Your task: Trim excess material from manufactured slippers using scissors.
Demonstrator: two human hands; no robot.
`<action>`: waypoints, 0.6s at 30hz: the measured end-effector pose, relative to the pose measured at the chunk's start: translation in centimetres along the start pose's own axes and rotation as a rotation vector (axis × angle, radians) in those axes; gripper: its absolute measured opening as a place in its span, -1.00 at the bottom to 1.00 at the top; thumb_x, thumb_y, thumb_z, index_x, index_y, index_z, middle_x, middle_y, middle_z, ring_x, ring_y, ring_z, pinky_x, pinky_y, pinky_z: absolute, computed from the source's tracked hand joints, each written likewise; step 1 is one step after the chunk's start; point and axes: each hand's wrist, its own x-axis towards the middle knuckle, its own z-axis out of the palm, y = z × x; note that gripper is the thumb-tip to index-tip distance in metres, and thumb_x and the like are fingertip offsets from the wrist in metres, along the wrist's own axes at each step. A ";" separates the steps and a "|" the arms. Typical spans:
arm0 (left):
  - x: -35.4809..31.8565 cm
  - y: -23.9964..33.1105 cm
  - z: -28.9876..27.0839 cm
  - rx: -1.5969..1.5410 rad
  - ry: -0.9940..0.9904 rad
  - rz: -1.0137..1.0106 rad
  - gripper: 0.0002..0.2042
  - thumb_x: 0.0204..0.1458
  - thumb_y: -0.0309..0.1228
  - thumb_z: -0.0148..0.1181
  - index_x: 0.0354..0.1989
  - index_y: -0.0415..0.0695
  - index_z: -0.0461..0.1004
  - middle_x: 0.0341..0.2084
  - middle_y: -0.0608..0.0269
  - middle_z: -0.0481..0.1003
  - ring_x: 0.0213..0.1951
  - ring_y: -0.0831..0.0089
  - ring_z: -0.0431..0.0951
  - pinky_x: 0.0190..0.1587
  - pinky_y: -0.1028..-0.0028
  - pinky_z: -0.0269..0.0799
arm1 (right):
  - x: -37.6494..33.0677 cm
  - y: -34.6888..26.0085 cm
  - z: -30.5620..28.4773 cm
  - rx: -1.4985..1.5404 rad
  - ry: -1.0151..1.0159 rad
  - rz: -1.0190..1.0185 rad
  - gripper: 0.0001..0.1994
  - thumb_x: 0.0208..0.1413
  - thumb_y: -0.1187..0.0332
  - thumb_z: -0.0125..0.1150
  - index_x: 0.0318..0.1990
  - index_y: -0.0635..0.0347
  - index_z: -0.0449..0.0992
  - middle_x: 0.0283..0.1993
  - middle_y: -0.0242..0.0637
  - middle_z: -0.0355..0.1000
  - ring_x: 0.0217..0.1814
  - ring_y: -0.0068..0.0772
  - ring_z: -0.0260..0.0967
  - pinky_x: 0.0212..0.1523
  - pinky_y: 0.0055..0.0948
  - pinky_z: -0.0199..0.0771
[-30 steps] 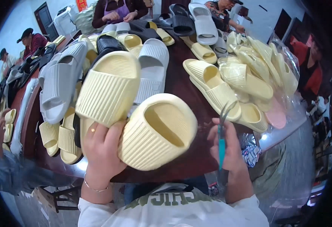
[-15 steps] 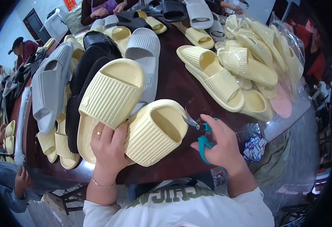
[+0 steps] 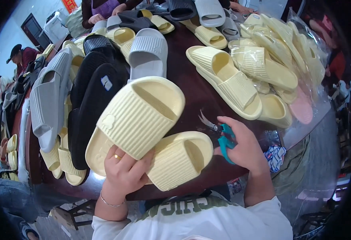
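Note:
My left hand [image 3: 126,171] grips a pair of pale yellow ribbed slide sandals, its fingers tucked between the two. The upper slide [image 3: 139,116] is tilted with its strap facing up, and the lower slide [image 3: 179,162] reaches out to the right beneath it. Teal-handled scissors [image 3: 226,143] with short curved metal blades sit in my right hand [image 3: 245,146]. Their blades are parted and point up and left, apart from the slides.
Black slides [image 3: 93,108] and grey slides [image 3: 49,100] lie to the left. Another yellow pair [image 3: 239,90] rests at right, beside plastic-bagged yellow slides [image 3: 279,60] and a pink one [image 3: 302,106]. A blue-and-white crumpled pack [image 3: 275,157] sits near the table edge. People work around the table.
The held slides have turned and shifted right, baring a white label on the black slide. The scissors have come away from the lower slide's edge, moving slightly right with my right hand.

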 end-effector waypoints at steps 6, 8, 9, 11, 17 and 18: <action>-1.0 -0.2 1.2 -0.182 -0.270 0.147 -0.81 -0.23 -0.38 0.11 -0.38 -0.08 0.47 -0.26 0.19 0.44 -0.15 0.26 0.44 -0.03 0.25 0.30 | 1.6 -0.7 0.8 0.037 -0.075 0.106 -0.39 -0.28 0.59 0.35 0.05 0.17 0.30 -0.38 -0.40 0.37 -0.38 -0.57 0.29 -0.28 -0.59 0.34; -0.9 0.0 1.5 -0.210 -0.328 0.152 -0.82 -0.21 -0.39 0.09 -0.37 -0.08 0.45 -0.22 0.19 0.43 -0.10 0.26 0.42 0.02 0.23 0.27 | 1.4 0.4 2.0 0.113 -0.053 0.142 -0.43 -0.25 0.54 0.35 0.02 0.19 0.31 -0.39 -0.36 0.39 -0.39 -0.57 0.31 -0.29 -0.58 0.36; -0.8 -0.1 1.6 -0.228 -0.342 0.129 -0.79 -0.23 -0.38 0.12 -0.35 -0.07 0.44 -0.20 0.20 0.42 -0.07 0.24 0.40 0.05 0.21 0.24 | 1.2 1.2 2.7 0.185 -0.008 0.196 -0.47 -0.22 0.49 0.36 -0.01 0.21 0.31 -0.40 -0.33 0.40 -0.40 -0.58 0.33 -0.31 -0.56 0.38; -1.0 -0.2 1.8 -0.271 -0.374 0.091 -0.72 -0.29 -0.36 0.19 -0.30 -0.06 0.42 -0.15 0.22 0.41 -0.01 0.20 0.36 0.09 0.18 0.19 | 0.9 1.9 3.9 0.259 0.019 0.248 -0.50 -0.18 0.44 0.36 -0.03 0.24 0.32 -0.42 -0.29 0.42 -0.42 -0.58 0.35 -0.32 -0.55 0.40; -2.0 -0.4 2.7 -0.332 -0.409 0.059 -0.69 -0.26 -0.42 0.16 -0.24 -0.04 0.40 -0.16 0.24 0.41 -0.02 0.22 0.38 0.08 0.24 0.20 | 0.8 1.5 5.3 0.258 0.011 0.119 -0.54 -0.16 0.56 0.29 -0.04 0.28 0.29 -0.45 -0.38 0.38 -0.42 -0.68 0.31 -0.37 -0.66 0.34; -2.1 -0.6 2.8 -0.338 -0.416 0.066 -0.68 -0.26 -0.42 0.16 -0.22 -0.04 0.39 -0.17 0.24 0.41 -0.02 0.25 0.38 0.08 0.26 0.21 | 0.8 1.2 5.4 0.203 -0.014 0.084 -0.53 -0.16 0.55 0.31 -0.04 0.27 0.29 -0.46 -0.36 0.39 -0.42 -0.67 0.33 -0.36 -0.65 0.36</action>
